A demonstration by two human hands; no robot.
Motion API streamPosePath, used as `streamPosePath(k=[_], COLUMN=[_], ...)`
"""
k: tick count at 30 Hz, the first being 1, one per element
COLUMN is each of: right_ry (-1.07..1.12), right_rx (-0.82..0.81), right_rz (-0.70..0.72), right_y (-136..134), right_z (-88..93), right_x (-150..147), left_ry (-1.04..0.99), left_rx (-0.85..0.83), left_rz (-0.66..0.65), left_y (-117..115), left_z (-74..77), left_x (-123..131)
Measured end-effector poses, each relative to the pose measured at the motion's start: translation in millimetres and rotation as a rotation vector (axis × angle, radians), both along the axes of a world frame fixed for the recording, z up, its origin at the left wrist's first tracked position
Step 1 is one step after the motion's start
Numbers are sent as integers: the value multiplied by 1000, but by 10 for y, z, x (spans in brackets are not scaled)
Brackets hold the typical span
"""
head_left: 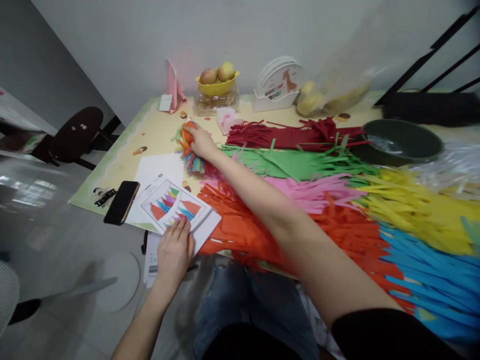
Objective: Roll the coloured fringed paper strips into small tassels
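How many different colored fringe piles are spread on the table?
6: red pile, green pile, pink pile and orange pile, back to front; yellow pile and blue pile on the right. More may be hidden underneath.

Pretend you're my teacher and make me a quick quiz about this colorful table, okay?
1. Which hand rests on the printed sheet?
2. True or false: the phone lies inside the yellow bowl.
3. Pick one. Which fringe lies nearest the wall?
A. Dark red
B. Orange
C. Blue

Key
1. The left hand; the right hand touches the multicoloured bundle.
2. False; the phone lies left of the printed sheet in the picture.
3. A, the dark red fringe.
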State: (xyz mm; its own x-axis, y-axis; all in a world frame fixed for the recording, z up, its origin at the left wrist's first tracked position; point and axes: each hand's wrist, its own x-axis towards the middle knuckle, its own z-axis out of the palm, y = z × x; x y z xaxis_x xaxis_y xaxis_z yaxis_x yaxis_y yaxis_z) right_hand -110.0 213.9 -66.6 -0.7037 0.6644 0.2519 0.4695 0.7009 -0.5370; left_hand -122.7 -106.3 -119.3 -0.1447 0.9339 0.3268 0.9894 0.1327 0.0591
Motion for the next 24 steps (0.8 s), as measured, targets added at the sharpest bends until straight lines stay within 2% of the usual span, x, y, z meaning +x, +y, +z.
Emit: streamPosePath(k=[3,6,8,11,14,17,20,24], right_ry=[326,422,420,313,113,-114,-267,-322], right_rx=[126,198,226,240,278,311,329,365], right_rz=[67,137,177,299,390,426,487,601], right_y=[-136,-597,-986,-1453,-1669,-1734,-1755,-1673], right_z=[326,581,582,303,-56,-205,-130,65], right_x=[454,1120,1545,1952,2062,2023,1980,1940], left_ry=[-10,-49,-81,-122,-182,-198,-185,-170], left_rx=[178,200,127,-6,26,25,-48,-42], left_rz=[35,137,221,308,288,329,387,373], left_y=[179,378,476,557,597,636,674,695], left_z=[141,297,370,418,408,377,348,307], left_x=[-18,13,56,112,137,160,192,199])
